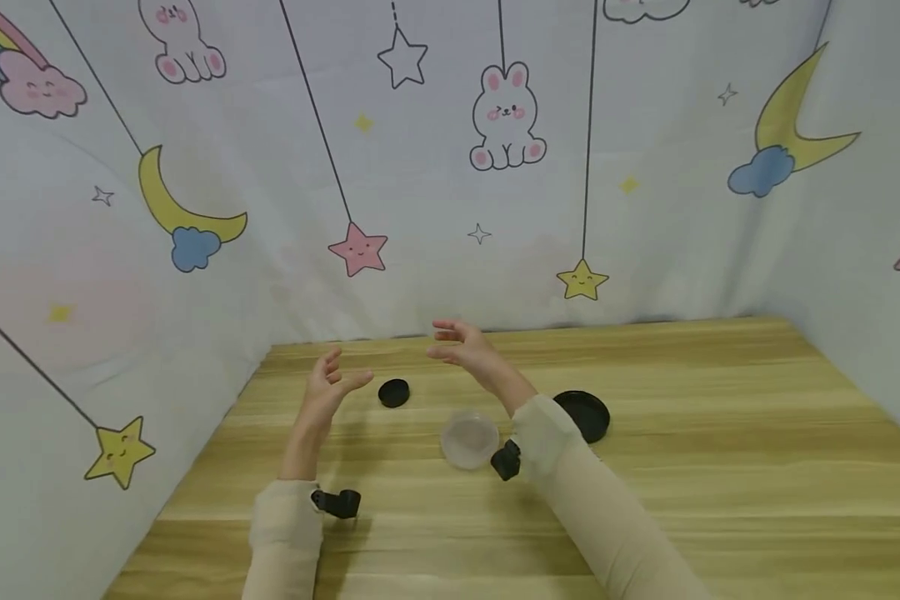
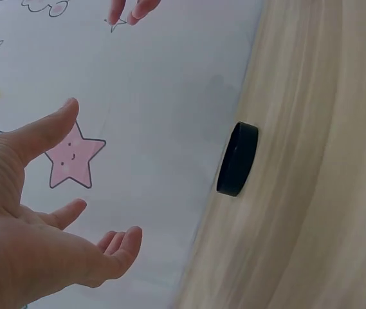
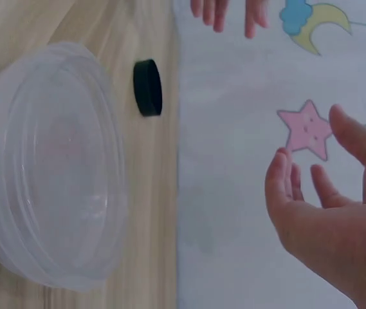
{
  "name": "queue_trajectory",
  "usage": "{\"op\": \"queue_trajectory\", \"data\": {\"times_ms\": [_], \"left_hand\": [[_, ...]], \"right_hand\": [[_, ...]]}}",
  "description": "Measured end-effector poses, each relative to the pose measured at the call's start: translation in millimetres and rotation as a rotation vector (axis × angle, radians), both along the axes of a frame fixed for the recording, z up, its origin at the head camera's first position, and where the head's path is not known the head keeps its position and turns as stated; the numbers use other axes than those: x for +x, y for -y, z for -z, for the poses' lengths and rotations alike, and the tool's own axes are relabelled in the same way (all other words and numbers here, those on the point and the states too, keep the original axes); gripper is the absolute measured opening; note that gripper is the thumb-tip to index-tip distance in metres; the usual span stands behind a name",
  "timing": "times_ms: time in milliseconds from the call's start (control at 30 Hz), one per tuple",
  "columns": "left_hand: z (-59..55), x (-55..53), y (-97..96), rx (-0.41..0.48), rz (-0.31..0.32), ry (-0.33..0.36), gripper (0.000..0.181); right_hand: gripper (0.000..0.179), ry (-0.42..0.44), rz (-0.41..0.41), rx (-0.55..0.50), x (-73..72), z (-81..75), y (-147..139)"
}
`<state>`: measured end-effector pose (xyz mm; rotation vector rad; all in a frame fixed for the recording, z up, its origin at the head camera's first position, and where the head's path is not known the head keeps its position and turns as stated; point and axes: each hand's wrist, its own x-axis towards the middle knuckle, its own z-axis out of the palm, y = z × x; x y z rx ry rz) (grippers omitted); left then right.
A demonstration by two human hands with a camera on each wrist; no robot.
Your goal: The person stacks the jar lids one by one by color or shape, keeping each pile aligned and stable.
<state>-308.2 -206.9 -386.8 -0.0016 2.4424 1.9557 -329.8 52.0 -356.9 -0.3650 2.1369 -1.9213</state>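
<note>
My left hand point(image 1: 326, 396) is held above the table's left part, thumb and fingers spread apart with nothing between them. Over the far middle of the table hovers my right hand point(image 1: 474, 354), its fingers loosely bent and likewise holding nothing. Between the two hands lies a small black round lid point(image 1: 393, 392), with a raised rim that shows in the left wrist view. A clear round plastic container point(image 1: 468, 439) stands nearer, left of the right wrist. Beyond the right forearm lies a larger black round dish point(image 1: 587, 417), its left edge hidden by the sleeve.
The wooden table point(image 1: 720, 467) reaches back to a white curtain point(image 1: 435, 192) printed with stars, moons and rabbits. More of this cloth hangs along the left and right sides. Each wrist wears a black camera mount point(image 1: 339, 502) at the sleeve cuff.
</note>
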Motion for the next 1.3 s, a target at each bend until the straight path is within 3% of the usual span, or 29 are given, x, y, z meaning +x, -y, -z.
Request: {"op": "queue_trajectory", "data": {"times_ms": [167, 533, 800, 967, 1300], "left_hand": [[13.8, -7.4, 2.0, 0.069, -0.009, 0.025, 0.083], [40.0, -24.8, -5.1, 0.168, -0.052, 0.126, 0.083], [51.1, -27.9, -0.4, 0.201, -0.047, 0.123, 0.077], [56.6, -29.2, -0.9, 0.199, -0.025, 0.126, 0.072], [59.2, -28.6, 1.1, 0.085, -0.026, 0.105, 0.066]], "right_hand": [[0.063, 0.038, -0.002, 0.036, -5.2, 12.1, 17], [0.060, 0.037, -0.041, 0.146, -20.6, 31.7, 42], [0.066, 0.029, -0.130, 0.227, -33.0, 43.0, 35], [0.066, 0.024, -0.213, 0.273, -39.6, 50.4, 21], [0.066, 0.112, -0.385, 0.309, -45.7, 55.5, 21]]}}
